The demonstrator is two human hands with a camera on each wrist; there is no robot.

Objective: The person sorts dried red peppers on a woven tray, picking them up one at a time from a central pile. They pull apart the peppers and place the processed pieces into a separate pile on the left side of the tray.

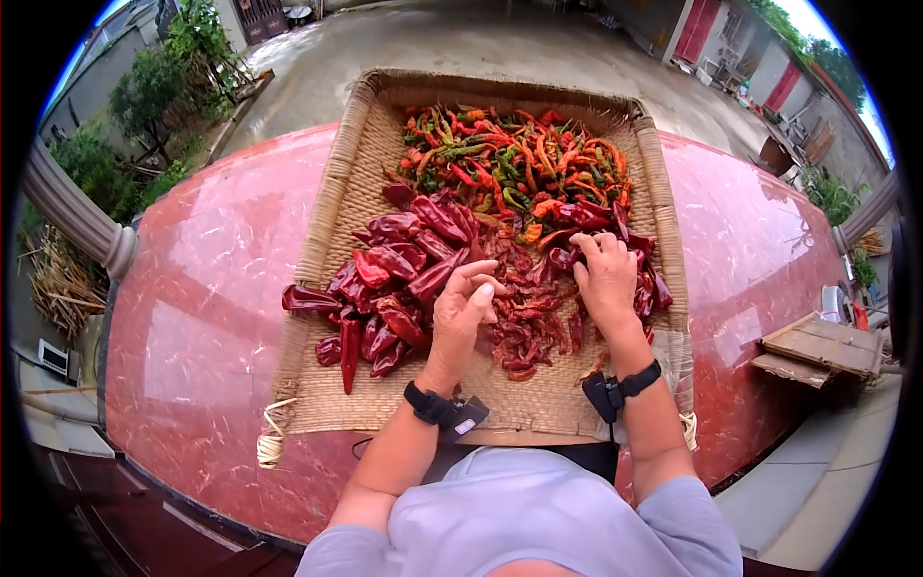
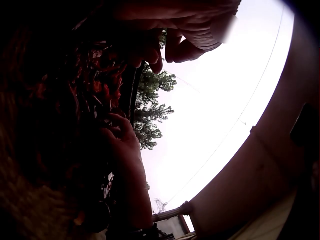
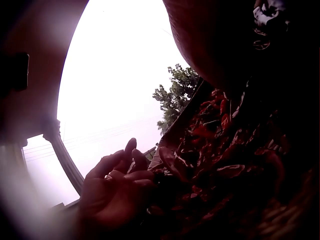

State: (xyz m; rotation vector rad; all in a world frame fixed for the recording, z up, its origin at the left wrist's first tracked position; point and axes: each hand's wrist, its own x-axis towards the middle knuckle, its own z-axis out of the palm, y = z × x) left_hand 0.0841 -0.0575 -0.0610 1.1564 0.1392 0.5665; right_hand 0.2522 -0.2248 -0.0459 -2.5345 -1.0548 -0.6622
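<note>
A woven tray (image 1: 327,409) holds several peppers. Large dark red peppers (image 1: 394,260) lie in a pile at its left, and smaller wrinkled dried peppers (image 1: 524,332) fill the middle. The left hand (image 1: 461,317) is raised above the border of these two piles, its fingers loosely bent with nothing visible in them. The right hand (image 1: 608,284) reaches down to dark red peppers (image 1: 586,215) on the right side, fingertips touching them; whether it pinches one is hidden. Both wrist views are dark; the right hand (image 2: 125,150) shows in the left one, the left hand (image 3: 117,192) in the right one.
Thin orange, red and green peppers (image 1: 519,159) cover the tray's far part. The tray lies on a glossy red stone surface (image 1: 202,317). Wooden boards (image 1: 827,348) stand at the right, a column (image 1: 77,212) and plants (image 1: 144,101) at the left.
</note>
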